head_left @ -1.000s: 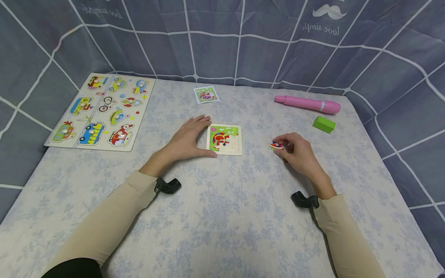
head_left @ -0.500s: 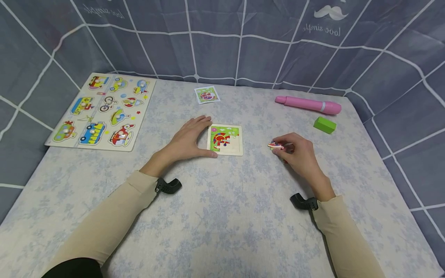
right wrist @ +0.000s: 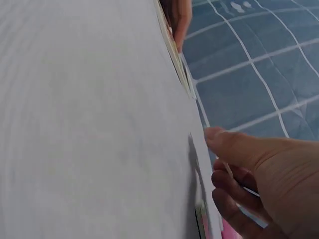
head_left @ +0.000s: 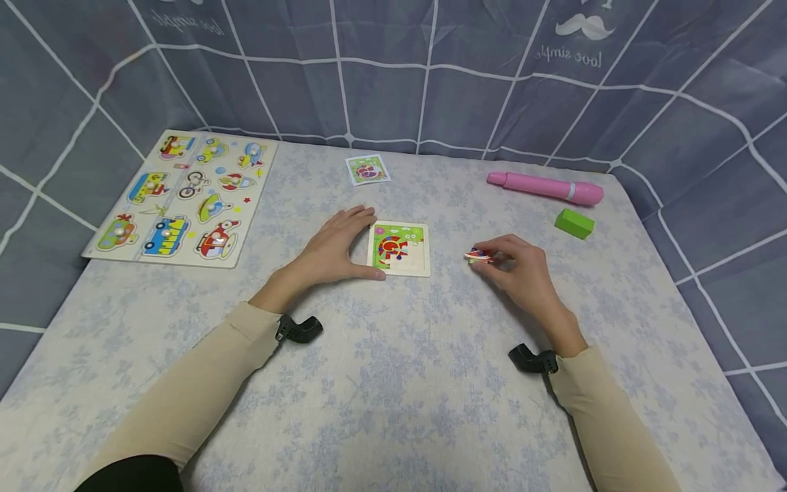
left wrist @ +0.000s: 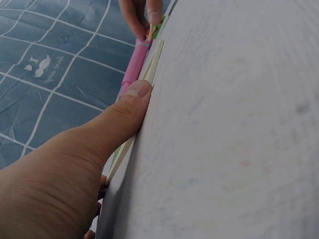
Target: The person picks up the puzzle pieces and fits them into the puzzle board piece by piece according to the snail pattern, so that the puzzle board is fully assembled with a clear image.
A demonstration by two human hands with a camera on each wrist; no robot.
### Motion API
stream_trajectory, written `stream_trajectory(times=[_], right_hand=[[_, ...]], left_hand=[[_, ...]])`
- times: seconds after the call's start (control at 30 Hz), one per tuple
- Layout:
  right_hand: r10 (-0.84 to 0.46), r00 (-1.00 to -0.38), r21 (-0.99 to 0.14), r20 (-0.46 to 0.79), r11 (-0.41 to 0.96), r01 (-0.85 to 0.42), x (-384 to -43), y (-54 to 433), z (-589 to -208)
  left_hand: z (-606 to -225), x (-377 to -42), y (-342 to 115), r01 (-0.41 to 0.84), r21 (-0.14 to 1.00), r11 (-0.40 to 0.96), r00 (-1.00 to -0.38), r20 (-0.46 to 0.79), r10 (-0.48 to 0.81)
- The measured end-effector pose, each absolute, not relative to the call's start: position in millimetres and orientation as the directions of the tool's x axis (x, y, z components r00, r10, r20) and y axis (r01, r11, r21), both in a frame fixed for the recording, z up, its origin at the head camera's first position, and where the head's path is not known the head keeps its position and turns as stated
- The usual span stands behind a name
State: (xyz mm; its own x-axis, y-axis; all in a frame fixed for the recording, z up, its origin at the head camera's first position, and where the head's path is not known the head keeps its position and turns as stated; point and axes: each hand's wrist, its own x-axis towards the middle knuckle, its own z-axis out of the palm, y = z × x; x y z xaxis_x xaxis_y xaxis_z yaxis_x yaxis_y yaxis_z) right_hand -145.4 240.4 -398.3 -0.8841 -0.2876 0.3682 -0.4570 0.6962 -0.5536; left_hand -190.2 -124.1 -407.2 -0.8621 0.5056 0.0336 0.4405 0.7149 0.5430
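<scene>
In the head view a small square jigsaw board (head_left: 418, 260) lies mid-table, its left part filled with a red and green picture and its lower right bare. My left hand (head_left: 335, 249) holds the board's left end, thumb along the near corner and fingers at the far corner. In the left wrist view the thumb (left wrist: 117, 117) lies against the pale board edge (left wrist: 155, 57). To the right of the board, my right hand (head_left: 513, 266) pinches a small red, white and green jigsaw piece (head_left: 476, 257) between thumb and fingers, close over the table. Its lower fingers are partly hidden.
A picture card (head_left: 367, 169) lies behind the board. At the back right are a pink pen-like stick (head_left: 544, 187) and a green block (head_left: 574, 223). A large vehicle peg puzzle (head_left: 184, 198) occupies the back left. A grey checked curtain (head_left: 381, 96) hangs behind the table.
My right hand has shifted slightly left toward the board with the jigsaw piece, which has tilted a little. My left hand and the board stay in place.
</scene>
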Motion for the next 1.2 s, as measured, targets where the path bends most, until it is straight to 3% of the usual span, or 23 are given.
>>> stream_trajectory(times=[0.7, 1.0, 1.2], right_hand=[[-0.485, -0.837, -0.604, 0.254, 0.596, -0.529, -163, 133, -393], [-0.512, -0.795, -0.549, 0.327, 0.581, -0.600, -161, 126, -404], [-0.573, -0.717, -0.504, 0.397, 0.517, -0.692, -159, 126, -408]], left_hand=[[-407, -191, -126, 0.444, 0.543, 0.713, -0.859, 0.033, 0.510], [-407, -190, -126, 0.442, 0.545, 0.713, -0.861, 0.033, 0.508], [-408, -190, -126, 0.437, 0.544, 0.716, -0.863, 0.028, 0.505]])
